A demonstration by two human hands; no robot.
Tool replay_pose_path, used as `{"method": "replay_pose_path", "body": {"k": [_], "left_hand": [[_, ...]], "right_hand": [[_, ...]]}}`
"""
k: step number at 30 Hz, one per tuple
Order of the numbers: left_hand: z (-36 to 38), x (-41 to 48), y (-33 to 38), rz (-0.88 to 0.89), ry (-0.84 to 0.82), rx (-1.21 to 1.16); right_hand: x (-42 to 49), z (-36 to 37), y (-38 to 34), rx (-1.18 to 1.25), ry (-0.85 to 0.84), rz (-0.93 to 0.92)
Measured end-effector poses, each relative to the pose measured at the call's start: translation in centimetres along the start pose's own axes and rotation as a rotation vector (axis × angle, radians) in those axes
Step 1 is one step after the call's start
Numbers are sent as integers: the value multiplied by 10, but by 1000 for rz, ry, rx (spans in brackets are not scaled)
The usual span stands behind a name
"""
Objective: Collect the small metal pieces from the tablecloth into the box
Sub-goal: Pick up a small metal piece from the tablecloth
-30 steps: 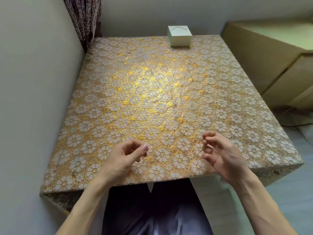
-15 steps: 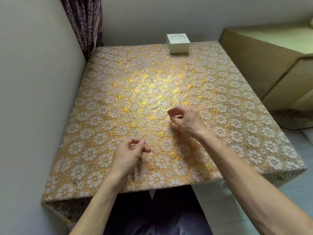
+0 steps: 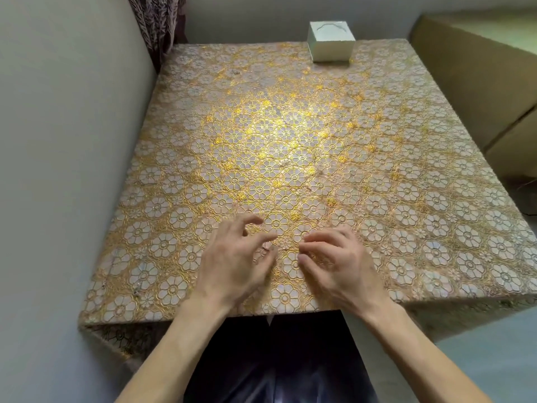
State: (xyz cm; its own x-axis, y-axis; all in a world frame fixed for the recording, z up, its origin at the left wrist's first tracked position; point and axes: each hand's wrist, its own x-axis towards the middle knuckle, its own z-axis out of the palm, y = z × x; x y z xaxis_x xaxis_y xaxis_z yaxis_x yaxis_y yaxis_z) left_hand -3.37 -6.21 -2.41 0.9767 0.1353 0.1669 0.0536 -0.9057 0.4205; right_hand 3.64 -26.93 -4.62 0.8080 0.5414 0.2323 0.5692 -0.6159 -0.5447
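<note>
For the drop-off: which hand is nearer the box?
Right. The right hand is at the near edge, in line with the box; the left hand is level, further left.

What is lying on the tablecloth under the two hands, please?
Only the gold floral tablecloth shows around the left hand and right hand; whatever lies beneath their palms is covered and cannot be told.

Both forearms are bare up to the wrists. The left hand and right hand have short, plain nails. Dark navy trousers with a faint sheen cover the lap.
</note>
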Motion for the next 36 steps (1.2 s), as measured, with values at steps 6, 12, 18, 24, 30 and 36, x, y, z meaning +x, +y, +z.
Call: {"method": "replay_pose_path", "body": {"k": [6, 12, 18, 24, 30, 36], "left_hand": [[6, 1, 1, 45, -79, 60], [17, 0, 11, 22, -47, -30], [15, 2, 29, 59, -86, -197], [2, 10, 52, -198, -244, -553], [-15, 13, 70, -599, -364, -1151], [-15, 3, 79, -758, -483, -1348]], "right_hand": [[-5, 10, -3, -157, 54, -101], [-2, 11, -5, -250, -52, -115], [3, -8, -1, -61, -51, -73], [6, -28, 3, 136, -15, 57], [-25, -35, -13, 651, 133, 462], [-50, -24, -25, 996, 53, 659]]}}
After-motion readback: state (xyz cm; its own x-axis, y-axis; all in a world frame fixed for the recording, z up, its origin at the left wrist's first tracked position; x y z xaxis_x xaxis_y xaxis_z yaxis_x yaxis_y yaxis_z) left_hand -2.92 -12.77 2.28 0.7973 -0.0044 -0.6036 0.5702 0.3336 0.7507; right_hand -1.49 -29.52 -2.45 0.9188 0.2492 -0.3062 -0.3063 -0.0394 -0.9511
